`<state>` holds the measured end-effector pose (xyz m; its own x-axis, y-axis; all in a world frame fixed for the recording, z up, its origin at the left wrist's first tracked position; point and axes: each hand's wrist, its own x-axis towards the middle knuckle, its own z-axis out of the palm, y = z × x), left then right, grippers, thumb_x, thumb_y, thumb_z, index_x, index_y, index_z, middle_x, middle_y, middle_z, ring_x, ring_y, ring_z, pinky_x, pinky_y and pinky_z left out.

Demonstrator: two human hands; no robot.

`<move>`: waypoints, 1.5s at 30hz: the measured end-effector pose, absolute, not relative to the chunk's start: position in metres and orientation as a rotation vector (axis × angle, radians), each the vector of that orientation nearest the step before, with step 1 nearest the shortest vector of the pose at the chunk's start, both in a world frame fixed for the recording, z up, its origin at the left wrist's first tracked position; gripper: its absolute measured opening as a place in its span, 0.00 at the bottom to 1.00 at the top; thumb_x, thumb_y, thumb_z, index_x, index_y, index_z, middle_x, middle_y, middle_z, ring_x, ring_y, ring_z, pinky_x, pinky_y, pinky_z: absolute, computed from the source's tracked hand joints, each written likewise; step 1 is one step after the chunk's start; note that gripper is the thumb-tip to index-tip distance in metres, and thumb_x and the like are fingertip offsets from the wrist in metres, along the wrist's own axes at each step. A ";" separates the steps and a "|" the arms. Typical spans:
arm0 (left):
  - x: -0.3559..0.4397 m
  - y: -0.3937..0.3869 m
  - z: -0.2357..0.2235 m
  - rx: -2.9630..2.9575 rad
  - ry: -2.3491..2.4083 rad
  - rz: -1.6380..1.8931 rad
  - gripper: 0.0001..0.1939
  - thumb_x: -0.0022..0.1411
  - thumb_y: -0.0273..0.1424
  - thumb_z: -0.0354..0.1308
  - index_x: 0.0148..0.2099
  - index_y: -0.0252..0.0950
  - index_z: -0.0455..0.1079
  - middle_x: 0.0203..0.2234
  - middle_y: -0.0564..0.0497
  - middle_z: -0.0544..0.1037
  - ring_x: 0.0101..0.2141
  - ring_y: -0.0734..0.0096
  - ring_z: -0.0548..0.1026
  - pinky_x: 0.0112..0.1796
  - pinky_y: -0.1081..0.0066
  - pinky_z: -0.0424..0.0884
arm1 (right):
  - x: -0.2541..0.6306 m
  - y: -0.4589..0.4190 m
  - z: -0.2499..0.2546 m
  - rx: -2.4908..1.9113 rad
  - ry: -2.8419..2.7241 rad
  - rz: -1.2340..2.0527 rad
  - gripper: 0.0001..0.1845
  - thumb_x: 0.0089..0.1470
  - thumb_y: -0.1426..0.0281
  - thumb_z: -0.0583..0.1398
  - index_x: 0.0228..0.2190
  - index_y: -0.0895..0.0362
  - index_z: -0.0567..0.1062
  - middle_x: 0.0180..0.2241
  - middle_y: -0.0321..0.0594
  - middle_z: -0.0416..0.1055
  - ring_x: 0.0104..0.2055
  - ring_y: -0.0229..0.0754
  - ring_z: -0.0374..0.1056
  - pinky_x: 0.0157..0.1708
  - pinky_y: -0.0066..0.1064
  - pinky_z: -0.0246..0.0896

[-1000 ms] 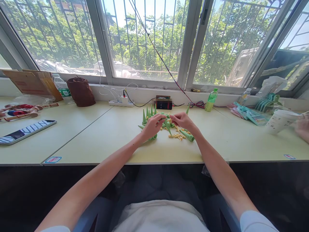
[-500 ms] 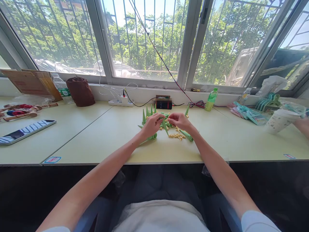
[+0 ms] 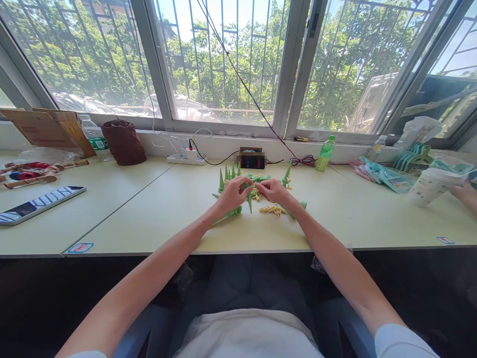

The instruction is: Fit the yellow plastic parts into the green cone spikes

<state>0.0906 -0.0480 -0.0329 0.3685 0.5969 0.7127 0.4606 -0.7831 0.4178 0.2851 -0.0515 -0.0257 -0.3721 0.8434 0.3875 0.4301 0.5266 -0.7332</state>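
My left hand (image 3: 233, 193) is closed on a green cone (image 3: 250, 203), whose pointed end hangs down below the fingers. Close beside it, my right hand (image 3: 274, 190) pinches what looks like a small yellow peg at the fingertips; the fingers largely hide it. The two hands almost meet. Behind the left hand several green cones (image 3: 227, 174) stand upright, and another cone (image 3: 286, 173) leans beyond the right hand. Loose yellow pegs (image 3: 273, 211) lie in a pile on the table under the right hand. More green pieces (image 3: 235, 211) lie by the left wrist.
A phone (image 3: 253, 160) stands behind the pieces, near a power strip (image 3: 186, 157) with cables. A green bottle (image 3: 325, 153), hangers (image 3: 413, 159) and a white cup (image 3: 433, 186) are to the right, beside another person's hand (image 3: 465, 195). A brown bag (image 3: 122, 141) and another phone (image 3: 42, 205) are left.
The green cone in my left hand has shifted slightly left and hangs more upright. My right hand has moved a little left and down, uncovering the leaning cone behind it.
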 end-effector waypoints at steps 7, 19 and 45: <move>0.091 -0.046 -0.033 2.490 1.015 1.386 0.07 0.62 0.33 0.55 0.39 0.36 0.73 0.26 0.53 0.74 0.20 0.78 0.63 0.27 0.73 0.63 | 0.285 -0.051 -0.026 -0.978 -1.974 0.751 0.26 0.53 0.48 0.57 0.21 0.57 0.68 0.15 0.34 0.64 0.16 0.33 0.57 0.19 0.27 0.53; 0.089 -0.045 -0.032 2.513 1.041 1.323 0.09 0.62 0.32 0.53 0.36 0.36 0.74 0.23 0.54 0.74 0.19 0.78 0.61 0.25 0.73 0.61 | 0.286 -0.041 -0.036 -0.887 -1.911 0.817 0.21 0.45 0.54 0.66 0.29 0.59 0.74 0.19 0.34 0.66 0.19 0.33 0.58 0.19 0.27 0.53; 0.091 -0.051 -0.029 2.511 1.038 1.259 0.09 0.62 0.31 0.54 0.36 0.36 0.74 0.25 0.53 0.75 0.21 0.77 0.62 0.27 0.73 0.61 | 0.286 -0.045 -0.034 -0.933 -1.993 0.832 0.20 0.50 0.53 0.62 0.28 0.59 0.72 0.16 0.32 0.65 0.17 0.33 0.58 0.20 0.27 0.54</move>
